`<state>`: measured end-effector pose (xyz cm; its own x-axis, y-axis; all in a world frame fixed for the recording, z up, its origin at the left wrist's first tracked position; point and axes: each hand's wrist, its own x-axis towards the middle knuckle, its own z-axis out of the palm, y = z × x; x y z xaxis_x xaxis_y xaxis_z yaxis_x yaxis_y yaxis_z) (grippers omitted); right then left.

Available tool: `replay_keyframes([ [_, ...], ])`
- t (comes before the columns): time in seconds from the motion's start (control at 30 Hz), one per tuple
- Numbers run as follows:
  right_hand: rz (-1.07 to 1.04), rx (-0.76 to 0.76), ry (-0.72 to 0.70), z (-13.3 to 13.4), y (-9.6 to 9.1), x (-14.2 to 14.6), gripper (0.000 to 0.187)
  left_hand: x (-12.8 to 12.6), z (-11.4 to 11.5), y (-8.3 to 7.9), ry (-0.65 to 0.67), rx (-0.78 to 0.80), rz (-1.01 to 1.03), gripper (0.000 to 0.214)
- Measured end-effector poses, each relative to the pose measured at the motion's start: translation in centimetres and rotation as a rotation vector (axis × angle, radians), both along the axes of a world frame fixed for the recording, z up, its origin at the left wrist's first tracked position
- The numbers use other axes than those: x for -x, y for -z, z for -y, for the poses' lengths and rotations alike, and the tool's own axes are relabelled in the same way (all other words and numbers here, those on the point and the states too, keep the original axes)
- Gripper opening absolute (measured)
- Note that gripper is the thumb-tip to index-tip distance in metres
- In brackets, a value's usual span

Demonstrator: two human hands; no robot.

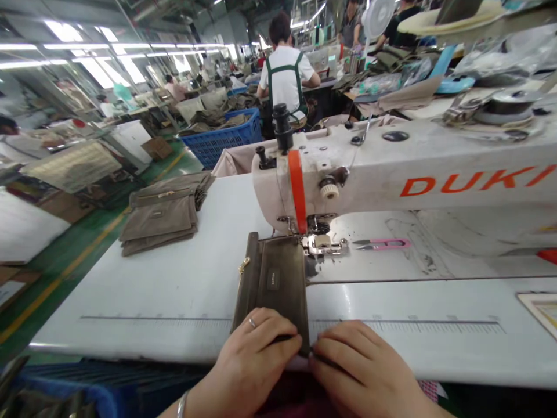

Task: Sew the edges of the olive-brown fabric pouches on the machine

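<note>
A dark olive-brown fabric bag panel [285, 290] lies lengthwise on the sewing table, its far right corner under the presser foot [322, 245] of the sewing machine [365, 162]. It bears a small label patch and, on its left side, a gold zipper pull [244, 265]. My left hand [259, 354], with a ring on one finger, is closed on the panel's near edge. At the near right corner, my right hand [354, 363] pinches a narrow dark strip of material. Whether that strip is joined to the panel is hidden by my fingers.
Pink-handled thread snips [385, 244] lie right of the presser foot. Stacked olive bag pieces [167, 212] sit at the table's left. Beyond stands a blue crate [226, 136] of fabric, near a seated co-worker [285, 72]. Another blue bin [100, 400] is below the table's front edge.
</note>
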<state>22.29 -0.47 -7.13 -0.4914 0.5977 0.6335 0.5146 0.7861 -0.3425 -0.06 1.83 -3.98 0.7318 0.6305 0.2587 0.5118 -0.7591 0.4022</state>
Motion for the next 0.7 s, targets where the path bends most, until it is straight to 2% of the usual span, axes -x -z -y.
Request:
replay_keyframes([
  [0.1,-0.012,0.041,-0.020,0.2,0.1,-0.2,0.025,-0.4,-0.1,-0.2,-0.002,0.038,0.066,0.024],
  [0.27,-0.016,0.039,-0.018,0.2,0.2,-0.3,0.023,-0.6,-0.4,-0.1,0.025,0.005,0.183,0.022],
  [0.43,0.028,0.029,-0.016,-0.1,0.1,-0.3,0.024,-0.4,-0.1,-0.3,0.028,0.037,0.096,0.022],
  [0.53,0.068,-0.055,0.014,-0.4,0.2,-0.1,0.026,-0.3,-0.2,-0.5,0.036,0.045,0.063,0.023],
  [0.7,0.109,-0.118,0.081,-0.8,1.7,0.4,0.026,0.0,-1.2,-0.2,0.093,-0.004,0.053,0.029],
])
